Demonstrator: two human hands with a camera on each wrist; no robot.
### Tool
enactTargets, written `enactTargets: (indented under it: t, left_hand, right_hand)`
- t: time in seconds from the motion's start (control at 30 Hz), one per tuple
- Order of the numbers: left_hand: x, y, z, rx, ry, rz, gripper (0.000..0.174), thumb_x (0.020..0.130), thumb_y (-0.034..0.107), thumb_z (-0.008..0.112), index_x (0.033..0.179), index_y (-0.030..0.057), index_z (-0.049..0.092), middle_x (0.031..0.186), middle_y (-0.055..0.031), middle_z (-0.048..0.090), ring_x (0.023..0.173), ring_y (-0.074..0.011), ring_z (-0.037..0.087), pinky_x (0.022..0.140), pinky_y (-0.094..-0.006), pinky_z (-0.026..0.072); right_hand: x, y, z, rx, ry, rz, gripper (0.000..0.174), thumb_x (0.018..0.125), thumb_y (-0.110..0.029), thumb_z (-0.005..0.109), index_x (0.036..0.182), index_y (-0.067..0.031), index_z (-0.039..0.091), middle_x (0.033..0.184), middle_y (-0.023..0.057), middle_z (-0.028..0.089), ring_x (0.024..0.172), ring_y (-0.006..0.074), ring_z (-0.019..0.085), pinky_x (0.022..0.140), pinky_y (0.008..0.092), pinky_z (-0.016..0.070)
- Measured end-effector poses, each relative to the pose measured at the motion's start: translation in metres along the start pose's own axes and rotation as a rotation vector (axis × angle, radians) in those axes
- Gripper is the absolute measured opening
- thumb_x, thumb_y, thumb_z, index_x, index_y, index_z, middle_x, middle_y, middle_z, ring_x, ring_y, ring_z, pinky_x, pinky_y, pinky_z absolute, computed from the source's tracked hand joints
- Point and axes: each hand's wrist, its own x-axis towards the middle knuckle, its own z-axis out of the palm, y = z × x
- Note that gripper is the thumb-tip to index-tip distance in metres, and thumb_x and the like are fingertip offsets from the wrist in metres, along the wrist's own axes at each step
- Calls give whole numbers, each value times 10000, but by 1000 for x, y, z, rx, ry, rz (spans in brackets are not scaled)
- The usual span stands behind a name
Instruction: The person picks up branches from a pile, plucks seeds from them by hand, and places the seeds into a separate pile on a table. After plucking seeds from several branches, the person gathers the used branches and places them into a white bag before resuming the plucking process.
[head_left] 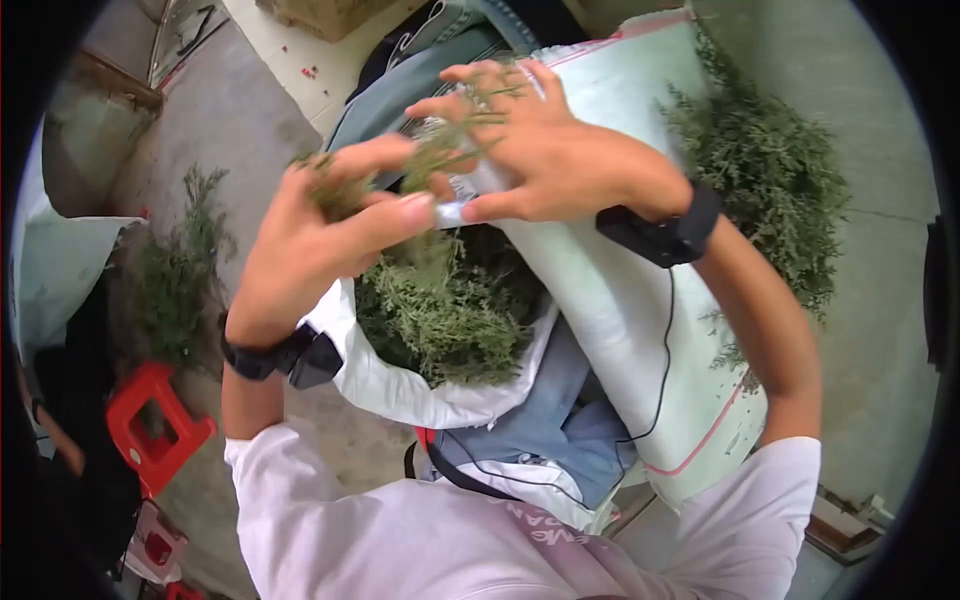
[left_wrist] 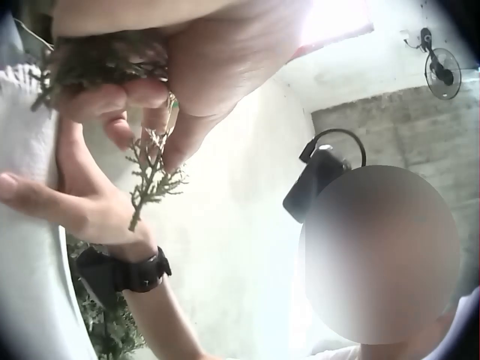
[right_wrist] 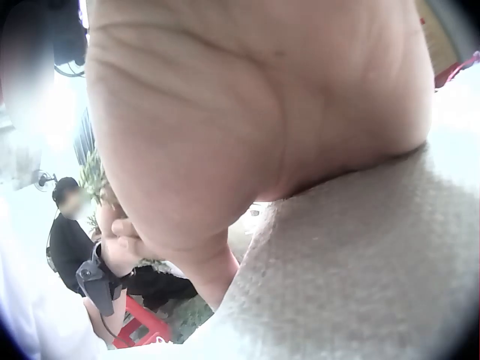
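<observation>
My left hand (head_left: 310,220) grips a clump of green leafy sprigs (left_wrist: 105,64) in its curled fingers. A small forked sprig (left_wrist: 150,180) hangs at its thumb and fingertips. Beside it, my right hand (head_left: 560,150) has its fingers spread, with the palm close over the white woven sack (right_wrist: 375,262). Thin green stems (head_left: 490,95) overlap the right fingers in the head view. Under both hands a white bag (head_left: 400,395) stands with its mouth wide, and cut greenery (head_left: 450,325) fills it. The right fingertips are hidden in the right wrist view.
Leafy branches (head_left: 770,170) lie on the floor beyond the sack, and more greenery (head_left: 175,270) lies at the left. A red plastic stool (head_left: 150,425) stands at the lower left. Another person (right_wrist: 67,240) in dark clothes sits across the room. A black cord (head_left: 665,350) runs from the right wrist.
</observation>
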Motion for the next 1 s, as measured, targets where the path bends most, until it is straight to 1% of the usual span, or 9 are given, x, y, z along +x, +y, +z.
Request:
enactTargets:
  t: [0.07,0.13,0.3,0.4,0.7,0.83,0.9,0.97,1.0]
  left_hand:
    - [21,10,15,-24,-29,17,279,849,111,723,1112,29,679,864,23,665,595,8,416,516,-178,284]
    - [34,15,28,-31,-75,37,248,842,118,741,1069,32,691,865,40,654,602,12,413,521,-182,277]
    - [26,18,43,114,-102,174,219,833,73,742,1035,25,672,764,69,565,575,13,370,503,-188,251]
    - [16,21,51,186,-121,95,253,862,86,707,1099,16,651,711,76,519,553,5,371,474,-197,240]
    - [-8,34,86,254,-152,93,245,878,69,687,1111,1,650,692,64,512,540,1,360,472,-193,242]
    - [-32,44,102,242,-99,72,217,883,83,691,1084,7,665,680,71,505,532,7,344,473,-197,235]
    - [-42,43,101,132,15,66,171,869,102,724,1021,30,694,678,95,495,535,23,325,480,-207,210]
    - [-49,35,101,26,80,66,195,872,111,724,1045,28,690,676,92,498,531,21,335,474,-207,223]
    - [-48,30,101,-79,125,70,218,875,121,724,1069,27,686,674,90,502,527,18,344,467,-208,237]
  right_hand:
    - [7,4,-1,-40,22,-12,714,785,-345,722,1423,-225,425,1485,182,338,1400,416,252,1119,598,155]
    - [7,7,2,66,14,-37,874,754,-440,748,1485,-171,353,1525,293,261,1435,460,194,1117,643,107]
    - [6,9,1,103,35,-81,832,751,-453,739,1453,-166,397,1478,279,330,1400,452,261,1100,652,140]
    - [7,6,-1,-24,-20,-58,668,787,-418,694,1401,-305,456,1495,60,377,1367,402,313,1071,649,207]
    - [4,10,13,-117,164,-50,721,802,-489,674,1436,-240,437,1500,93,373,1372,399,308,1067,683,203]
    - [9,20,-3,279,215,-76,665,862,-506,629,1396,-134,495,1441,135,461,1345,328,383,1099,572,269]
    - [0,14,-32,1059,397,-41,593,940,-518,538,1332,-73,554,1321,147,573,1270,240,484,1084,418,348]
    - [-28,-35,-61,1594,443,122,539,993,-484,465,1285,-47,589,1199,124,640,1165,182,567,1050,346,381]
    - [-42,-57,-65,1606,424,133,539,993,-484,465,1285,-47,589,1199,124,640,1165,182,567,1050,346,381]
